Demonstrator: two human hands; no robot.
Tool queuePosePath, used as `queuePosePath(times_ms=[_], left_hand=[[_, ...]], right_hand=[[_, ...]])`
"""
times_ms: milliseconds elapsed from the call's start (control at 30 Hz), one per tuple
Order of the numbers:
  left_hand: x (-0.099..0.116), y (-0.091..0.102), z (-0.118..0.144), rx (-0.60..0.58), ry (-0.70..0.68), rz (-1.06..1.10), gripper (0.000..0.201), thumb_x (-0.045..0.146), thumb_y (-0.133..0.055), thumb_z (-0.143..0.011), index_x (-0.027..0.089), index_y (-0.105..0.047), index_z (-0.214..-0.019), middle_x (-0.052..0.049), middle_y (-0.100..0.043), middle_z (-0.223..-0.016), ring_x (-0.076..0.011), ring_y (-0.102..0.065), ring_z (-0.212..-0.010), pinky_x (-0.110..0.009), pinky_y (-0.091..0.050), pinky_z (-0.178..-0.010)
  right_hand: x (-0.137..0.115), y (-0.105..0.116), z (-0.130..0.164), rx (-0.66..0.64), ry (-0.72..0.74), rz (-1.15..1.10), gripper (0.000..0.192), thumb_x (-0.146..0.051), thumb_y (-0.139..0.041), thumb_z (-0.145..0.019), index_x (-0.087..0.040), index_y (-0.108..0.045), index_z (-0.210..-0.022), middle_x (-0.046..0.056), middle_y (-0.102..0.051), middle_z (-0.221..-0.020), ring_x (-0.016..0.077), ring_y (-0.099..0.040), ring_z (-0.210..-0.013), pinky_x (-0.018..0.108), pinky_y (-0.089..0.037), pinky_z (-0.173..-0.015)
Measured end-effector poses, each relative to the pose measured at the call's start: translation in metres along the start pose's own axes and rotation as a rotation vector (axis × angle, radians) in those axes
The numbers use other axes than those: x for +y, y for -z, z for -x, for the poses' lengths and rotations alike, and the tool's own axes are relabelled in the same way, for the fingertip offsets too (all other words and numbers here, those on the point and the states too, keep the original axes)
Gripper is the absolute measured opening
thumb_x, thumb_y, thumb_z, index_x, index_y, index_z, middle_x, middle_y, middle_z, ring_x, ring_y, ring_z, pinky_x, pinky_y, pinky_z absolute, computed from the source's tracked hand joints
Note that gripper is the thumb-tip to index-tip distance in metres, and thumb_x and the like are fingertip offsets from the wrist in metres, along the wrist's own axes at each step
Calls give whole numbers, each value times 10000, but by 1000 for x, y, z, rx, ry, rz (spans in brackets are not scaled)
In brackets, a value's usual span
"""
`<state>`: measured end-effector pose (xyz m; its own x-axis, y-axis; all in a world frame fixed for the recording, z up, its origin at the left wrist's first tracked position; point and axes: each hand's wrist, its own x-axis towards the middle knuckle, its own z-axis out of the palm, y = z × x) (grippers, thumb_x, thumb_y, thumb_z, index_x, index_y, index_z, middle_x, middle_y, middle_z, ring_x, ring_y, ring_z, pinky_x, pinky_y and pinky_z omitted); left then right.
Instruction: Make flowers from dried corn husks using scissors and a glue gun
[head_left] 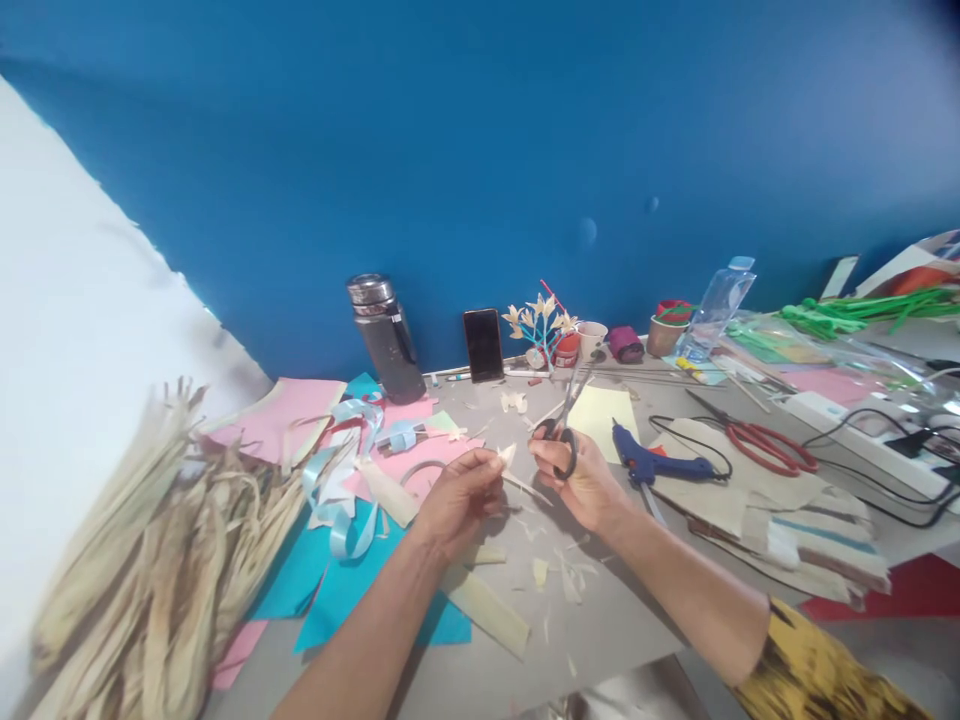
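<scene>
now left hand (pixel 463 497) pinches husk (pixel 507 457), right hand (pixel 585 490) holds scissors (pixel 564 425).

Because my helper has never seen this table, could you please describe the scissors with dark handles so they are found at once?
Below the wide blue wall stretches a cluttered grey table. Near its middle, the person's right hand holds the dark-handled metal scissors, blades toward the wall. Their dark handles set them apart from the red-handled scissors lying farther right.

Scissors (pixel 570 437) metal-bladed; husks (pixel 169 570) rough, matt, fibrous; ribbon (pixel 340 530) glossy; bottle (pixel 718 305) smooth plastic.
</scene>
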<state>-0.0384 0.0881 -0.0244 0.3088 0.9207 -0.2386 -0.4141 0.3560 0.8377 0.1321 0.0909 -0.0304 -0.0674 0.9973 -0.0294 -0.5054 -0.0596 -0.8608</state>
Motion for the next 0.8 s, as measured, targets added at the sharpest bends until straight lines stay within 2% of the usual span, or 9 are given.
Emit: queuePosePath(times_ms=[133, 233, 400, 500, 667, 800], left_hand=[[-4, -1, -2, 17, -3, -54, 378, 357, -908, -576, 152, -604, -664, 49, -451, -525, -51, -368, -488, -170, -244, -453], [-10, -2, -2, 18, -1, -74, 372, 345, -914, -570, 153, -614, -679, 57, -439, -514, -52, -361, -481, -175, -251, -453], [-16, -4, -2, -84, -3, 29, 352, 333, -905, -587, 159, -634, -729, 48, -476, -554, -62, -398, -497, -185, -283, -470], [-13, -4, -2, -61, -1, -6, 364, 359, -902, -583, 146, -644, -726, 29, -510, -590, -71, -447, -513, -190, -308, -474], [-5, -2, -1, -4, -18, -96, 406, 480, -856, -624, 149, -659, -753, 25, -520, -592, -84, -479, -520, -198, -346, -483], [-5, -2, -1, -30, -26, -195, 360, 362, -890, -576, 149, -615, -668, 51, -494, -524, -52, -408, -446, -191, -316, -463]], right_hand=[[9, -4, 3, -5, 78, 178, 323, -333, -826, -617, -160, -646, -821, -52, -503, -580, 86, -384, -502, 232, -276, -461], [13, -6, 4, -2, 69, 154, 303, -318, -821, -606, -159, -637, -787, -61, -489, -536, 80, -371, -467, 234, -268, -454], [12, -6, 2, -59, -50, -31, 305, -291, -835, -581, -158, -609, -737, -82, -441, -507, 52, -327, -436, 204, -223, -429], [10, -4, 0, -46, -76, -71, 304, -261, -835, -567, -158, -603, -734, -83, -444, -508, 47, -328, -429, 198, -232, -424], [7, 0, -1, -32, -68, -6, 293, -270, -817, -562, -154, -611, -736, -77, -449, -486, 56, -338, -420, 200, -230, -414], [6, -2, 1, -26, -83, 119, 289, -280, -822, -557, -152, -631, -734, -63, -482, -509, 69, -388, -445, 193, -251, -416]])
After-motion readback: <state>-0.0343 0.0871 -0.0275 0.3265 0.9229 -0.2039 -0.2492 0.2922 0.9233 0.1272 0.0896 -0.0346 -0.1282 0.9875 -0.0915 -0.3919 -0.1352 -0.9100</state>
